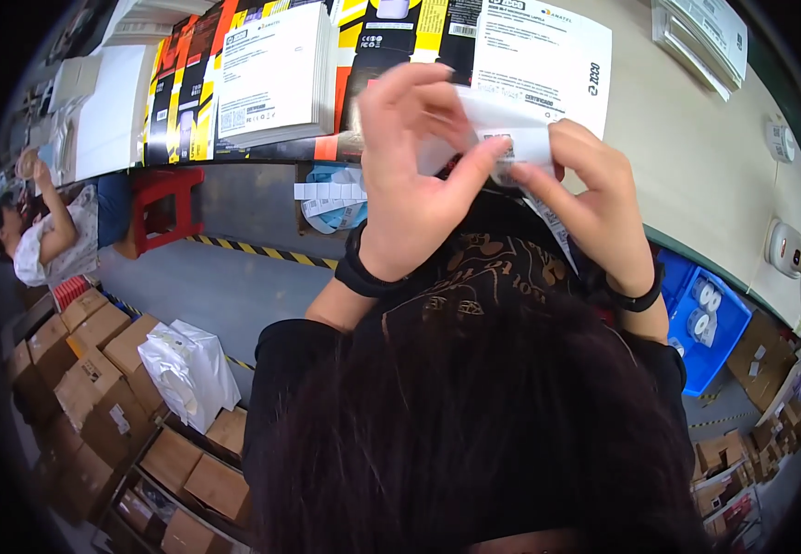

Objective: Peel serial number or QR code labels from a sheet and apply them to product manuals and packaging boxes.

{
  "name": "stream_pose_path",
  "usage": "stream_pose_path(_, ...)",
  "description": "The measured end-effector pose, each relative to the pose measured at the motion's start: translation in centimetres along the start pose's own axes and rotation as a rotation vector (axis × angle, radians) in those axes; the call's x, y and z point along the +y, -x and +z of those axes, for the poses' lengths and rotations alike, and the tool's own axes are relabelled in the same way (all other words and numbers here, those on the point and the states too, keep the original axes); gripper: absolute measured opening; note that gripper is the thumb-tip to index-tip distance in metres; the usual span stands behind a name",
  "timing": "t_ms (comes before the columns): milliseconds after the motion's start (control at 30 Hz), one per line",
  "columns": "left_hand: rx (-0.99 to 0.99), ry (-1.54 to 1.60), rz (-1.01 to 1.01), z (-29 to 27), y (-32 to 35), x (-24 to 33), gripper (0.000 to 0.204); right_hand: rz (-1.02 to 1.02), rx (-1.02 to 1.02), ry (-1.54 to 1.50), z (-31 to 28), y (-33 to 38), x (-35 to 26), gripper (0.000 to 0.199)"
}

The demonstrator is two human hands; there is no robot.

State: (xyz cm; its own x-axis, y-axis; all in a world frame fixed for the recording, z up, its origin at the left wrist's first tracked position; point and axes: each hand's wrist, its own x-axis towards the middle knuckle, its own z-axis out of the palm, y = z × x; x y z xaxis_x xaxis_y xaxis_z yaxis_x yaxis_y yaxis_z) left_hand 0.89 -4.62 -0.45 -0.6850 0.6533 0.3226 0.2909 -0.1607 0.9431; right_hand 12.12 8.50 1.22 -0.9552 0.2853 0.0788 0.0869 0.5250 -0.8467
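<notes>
Two hands pinching one small white paper label strip, held up above the counter.

Left hand (pixel 410 175) grips the white paper label strip (pixel 502 138) between thumb and fingers; right hand (pixel 594 198) pinches its other end. Strip sits in the air between both hands, over the beige counter (pixel 696 157), near the stack of white printed sheets (pixel 276 69) and the flat yellow-black printed cartons (pixel 179 92). Risks, my read: thin paper tears if the hands pull apart unevenly; adhesive face could fold onto itself or stick to fingertips; loose tail (pixel 553 226) hanging under the right hand may snag.
</notes>
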Motion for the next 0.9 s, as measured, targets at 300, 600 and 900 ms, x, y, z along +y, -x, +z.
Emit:
stream_pose_path(300,-0.355,-0.054,-0.049,-0.3,-2.6,0.6,0.017,0.044,0.15,-0.268,0.5,-0.1,0.7,0.014)
stream_pose_path(600,-0.22,0.069,-0.257,0.5,-3.6,-0.8,0.01,0.156,0.423,-0.528,0.4,-0.9,0.6,0.008)
stream_pose_path(900,-0.362,0.036,-0.375,0.3,-5.0,-0.1,0.01,0.15,0.441,-0.387,-0.7,-1.5,1.6,0.013)
